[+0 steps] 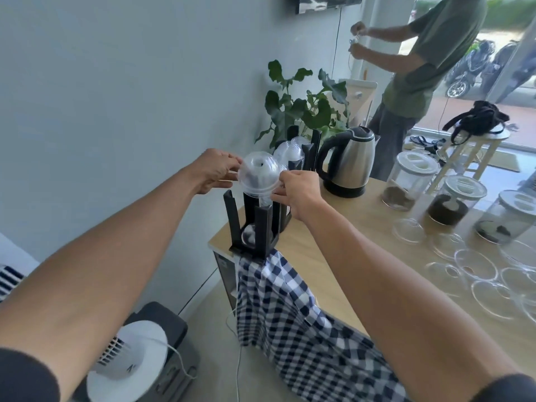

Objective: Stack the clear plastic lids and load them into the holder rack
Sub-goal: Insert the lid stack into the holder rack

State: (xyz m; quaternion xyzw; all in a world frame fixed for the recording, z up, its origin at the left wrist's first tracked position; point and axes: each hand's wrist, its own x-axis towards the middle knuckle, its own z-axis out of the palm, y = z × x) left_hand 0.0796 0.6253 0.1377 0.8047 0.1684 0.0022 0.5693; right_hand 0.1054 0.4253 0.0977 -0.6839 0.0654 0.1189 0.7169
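A stack of clear dome lids (259, 175) hangs just above the near slot of the black holder rack (236, 224) at the table's left corner. My left hand (214, 171) pinches its left rim and my right hand (300, 192) pinches its right rim. The stack's lower end dips between the rack's upright posts. One clear lid (249, 235) lies at the bottom of that slot. Further back, a second slot holds more dome lids (288, 153). Several loose clear lids (475, 268) lie spread on the table at the right.
A steel kettle (348, 162) stands behind the rack. Three lidded glass jars (456, 200) stand at the right. A checked cloth (293, 311) hangs over the wooden table (342, 250) edge. A plant (301, 105) is at the back, a person (426, 68) stands beyond, a white fan (130, 361) below.
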